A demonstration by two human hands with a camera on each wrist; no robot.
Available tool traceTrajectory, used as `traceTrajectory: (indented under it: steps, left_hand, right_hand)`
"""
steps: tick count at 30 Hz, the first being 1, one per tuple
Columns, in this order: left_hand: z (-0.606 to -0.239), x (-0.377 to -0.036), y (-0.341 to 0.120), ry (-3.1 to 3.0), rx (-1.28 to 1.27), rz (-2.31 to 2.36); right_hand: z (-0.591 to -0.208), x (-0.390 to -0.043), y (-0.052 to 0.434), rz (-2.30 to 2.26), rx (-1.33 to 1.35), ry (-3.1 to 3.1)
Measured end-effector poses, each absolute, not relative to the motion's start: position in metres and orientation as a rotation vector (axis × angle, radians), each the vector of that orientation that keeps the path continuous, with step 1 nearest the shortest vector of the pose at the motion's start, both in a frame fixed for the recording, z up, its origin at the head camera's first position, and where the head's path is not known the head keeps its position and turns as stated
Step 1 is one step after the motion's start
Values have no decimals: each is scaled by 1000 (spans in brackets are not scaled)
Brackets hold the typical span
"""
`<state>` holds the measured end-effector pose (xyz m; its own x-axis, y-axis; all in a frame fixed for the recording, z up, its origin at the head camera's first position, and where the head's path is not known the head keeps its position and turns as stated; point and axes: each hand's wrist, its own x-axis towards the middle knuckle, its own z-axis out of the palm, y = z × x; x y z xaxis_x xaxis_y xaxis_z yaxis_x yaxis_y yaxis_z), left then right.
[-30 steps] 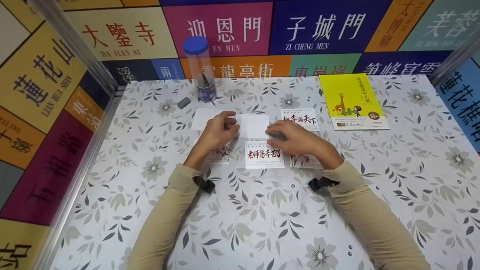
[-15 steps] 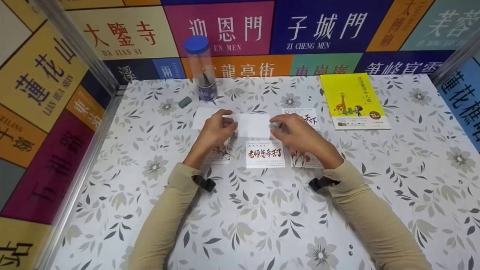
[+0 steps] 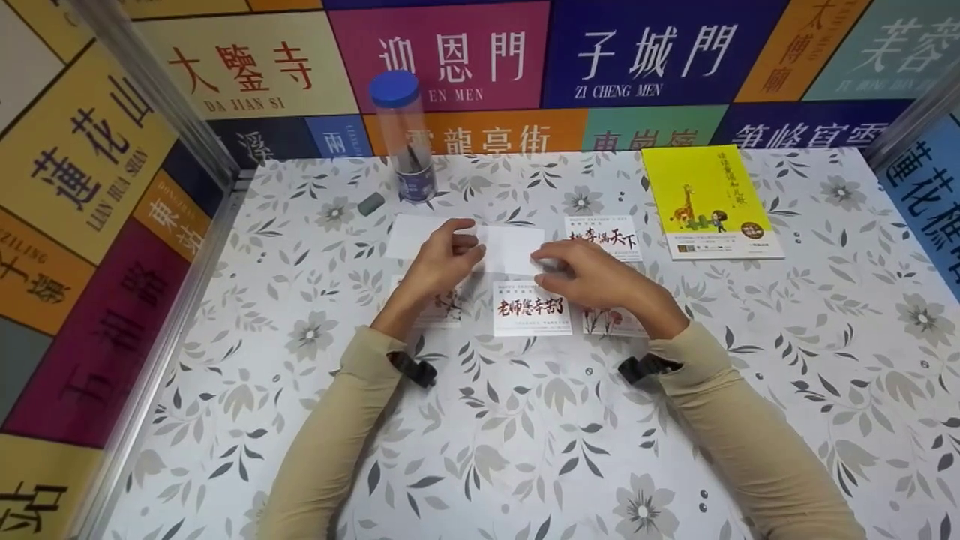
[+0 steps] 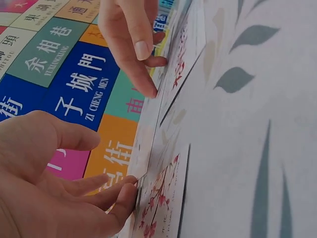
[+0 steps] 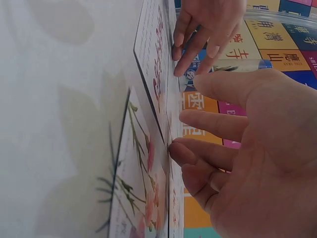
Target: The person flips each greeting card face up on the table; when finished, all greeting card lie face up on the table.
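Note:
A blank white card [image 3: 516, 251] lies between the two hands in the head view. My left hand [image 3: 442, 259] is at its left end, fingers loosely bent and thumb apart; in the left wrist view the left fingertips [image 4: 130, 184] touch a card edge. Over the right end is my right hand [image 3: 589, 274], loosely bent, its fingertips at or just above the card. A card with red characters [image 3: 532, 309] lies just below. Partly under the left hand is a flower-branch card [image 3: 444, 306]; a card with pink flowers [image 3: 611, 322] is partly covered by the right hand.
Another white card [image 3: 411, 236] lies at upper left, and a red-lettered card [image 3: 600, 234] at upper right. Behind stand a blue-lidded clear tube [image 3: 405, 142] and a small grey-green block [image 3: 370, 204]. A yellow book [image 3: 709, 199] lies at right. Printed panels [image 3: 450, 60] enclose the table.
My right hand shifted slightly right with its fingers spread wider, then came back left over the white card's end. My left hand stays almost still. The cards keep their layout.

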<state>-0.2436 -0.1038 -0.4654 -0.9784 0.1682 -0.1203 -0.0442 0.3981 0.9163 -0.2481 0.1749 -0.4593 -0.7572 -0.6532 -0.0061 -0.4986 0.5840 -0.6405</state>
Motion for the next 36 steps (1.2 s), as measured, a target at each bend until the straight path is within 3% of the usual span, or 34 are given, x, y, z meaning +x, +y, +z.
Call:
traceTrajectory:
  steps: [16,28,36]
  left_hand:
    - [-463,-247,-104,2388,-17,1788]
    - [-467,-255,-112,2010,-74,2200]
    - [-462,-251,-103,1833,229,2189]
  right_hand:
    - [-460,-246,172,-933,-946,2563]
    - [-460,-246,170,-956,-912,2559]
    - [-463,-246,164,-1154,-823,2510]
